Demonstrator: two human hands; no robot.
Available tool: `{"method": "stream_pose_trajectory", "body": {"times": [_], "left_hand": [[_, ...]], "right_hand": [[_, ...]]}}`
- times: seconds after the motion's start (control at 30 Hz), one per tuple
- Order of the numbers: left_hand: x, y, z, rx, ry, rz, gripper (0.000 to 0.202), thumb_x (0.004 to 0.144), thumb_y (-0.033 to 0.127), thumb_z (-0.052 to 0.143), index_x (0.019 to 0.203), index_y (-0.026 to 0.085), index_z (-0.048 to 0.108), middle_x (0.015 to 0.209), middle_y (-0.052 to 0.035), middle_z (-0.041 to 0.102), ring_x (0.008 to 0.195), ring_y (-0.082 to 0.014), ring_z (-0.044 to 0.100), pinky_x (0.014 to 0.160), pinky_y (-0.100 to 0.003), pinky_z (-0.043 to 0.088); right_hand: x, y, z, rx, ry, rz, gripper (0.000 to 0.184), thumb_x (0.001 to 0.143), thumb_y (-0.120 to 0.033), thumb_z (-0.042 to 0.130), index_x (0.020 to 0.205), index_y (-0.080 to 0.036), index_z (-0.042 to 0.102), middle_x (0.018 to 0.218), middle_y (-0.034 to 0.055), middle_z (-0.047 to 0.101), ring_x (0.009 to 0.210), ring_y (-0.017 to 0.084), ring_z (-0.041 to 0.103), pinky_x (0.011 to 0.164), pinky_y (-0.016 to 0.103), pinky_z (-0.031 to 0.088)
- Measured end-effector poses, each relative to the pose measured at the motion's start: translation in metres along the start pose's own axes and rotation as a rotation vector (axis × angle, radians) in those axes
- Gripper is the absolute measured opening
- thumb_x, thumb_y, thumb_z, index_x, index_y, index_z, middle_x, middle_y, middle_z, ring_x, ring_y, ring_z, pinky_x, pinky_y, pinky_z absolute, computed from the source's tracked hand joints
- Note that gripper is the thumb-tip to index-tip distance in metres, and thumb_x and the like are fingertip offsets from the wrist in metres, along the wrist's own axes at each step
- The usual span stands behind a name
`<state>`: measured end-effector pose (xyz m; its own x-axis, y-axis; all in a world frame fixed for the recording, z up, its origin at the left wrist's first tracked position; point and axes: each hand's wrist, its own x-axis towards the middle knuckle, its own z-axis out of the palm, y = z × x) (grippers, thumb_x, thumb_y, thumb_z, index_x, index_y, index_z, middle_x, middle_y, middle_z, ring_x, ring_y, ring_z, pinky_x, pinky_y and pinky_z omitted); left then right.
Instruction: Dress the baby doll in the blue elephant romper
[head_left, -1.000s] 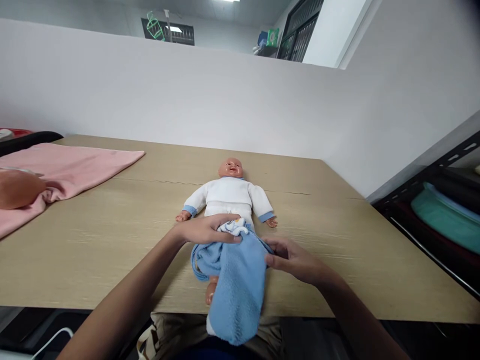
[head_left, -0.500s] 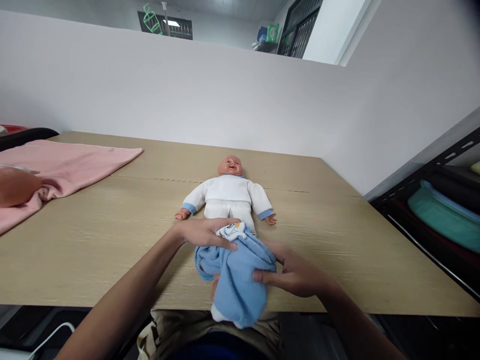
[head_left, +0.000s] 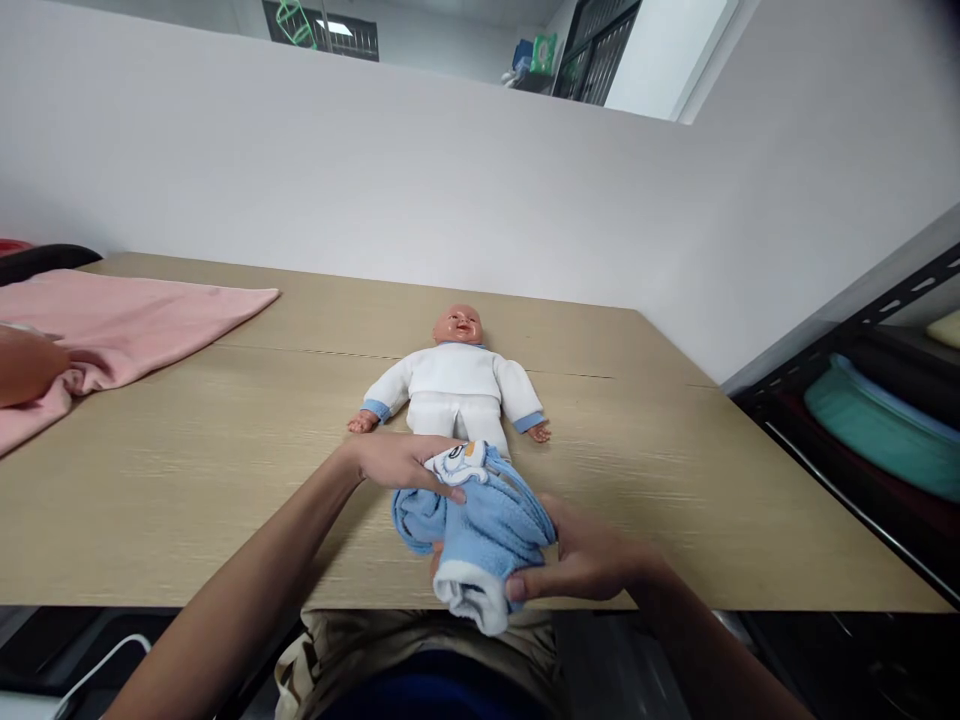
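Note:
A baby doll (head_left: 455, 372) in a white top and white bottoms with blue cuffs lies on its back, head toward the wall. Bunched over its lower legs is a blue terry garment (head_left: 495, 525) with a white cuff and a printed cartoon patch. My left hand (head_left: 409, 465) grips the garment's upper edge by the patch, thumb on top. On the other side, my right hand (head_left: 574, 555) holds the fabric, its thumb pressed near the white cuff. The doll's feet are mostly hidden inside the cloth; a bit of skin-coloured leg shows beside it.
The wooden table (head_left: 675, 500) ends just before my lap. At left lies a pink cloth (head_left: 142, 320) with a rounded skin-coloured object (head_left: 30, 365) on it. A black shelf rack with folded green cloth (head_left: 877, 425) stands at right. A white wall (head_left: 375, 170) rises behind.
The garment's lower end has been drawn up toward the doll, so its white cuff opening now shows. My right thumb has moved down to the cuff; my left hand has barely moved.

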<state>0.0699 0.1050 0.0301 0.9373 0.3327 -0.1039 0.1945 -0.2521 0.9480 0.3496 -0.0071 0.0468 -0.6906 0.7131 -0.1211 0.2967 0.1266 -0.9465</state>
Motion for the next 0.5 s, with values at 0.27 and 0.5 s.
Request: {"method": "stream_pose_trajectory", "body": {"times": [0.27, 0.5], "left_hand": [[0.0, 0.012, -0.001, 0.034, -0.059, -0.003, 0.041, 0.097, 0.058, 0.07, 0.105, 0.019, 0.077, 0.102, -0.0039, 0.076, 0.098, -0.0247, 0.069, 0.089, -0.03, 0.056], [0.012, 0.036, 0.028, 0.084, 0.037, -0.147, 0.037, 0.085, 0.056, 0.081, 0.086, 0.02, 0.074, 0.079, 0.0017, 0.067, 0.075, -0.0177, 0.061, 0.068, -0.026, 0.047]], "right_hand": [[-0.008, 0.01, 0.022, 0.255, 0.182, 0.054, 0.042, 0.096, -0.066, 0.068, 0.09, -0.025, 0.073, 0.088, 0.0026, 0.073, 0.091, 0.024, 0.07, 0.097, 0.041, 0.059], [-0.001, -0.002, 0.056, -0.004, 0.727, 0.138, 0.032, 0.09, -0.038, 0.071, 0.119, -0.024, 0.07, 0.115, 0.0081, 0.08, 0.111, 0.03, 0.075, 0.099, 0.042, 0.058]]}}
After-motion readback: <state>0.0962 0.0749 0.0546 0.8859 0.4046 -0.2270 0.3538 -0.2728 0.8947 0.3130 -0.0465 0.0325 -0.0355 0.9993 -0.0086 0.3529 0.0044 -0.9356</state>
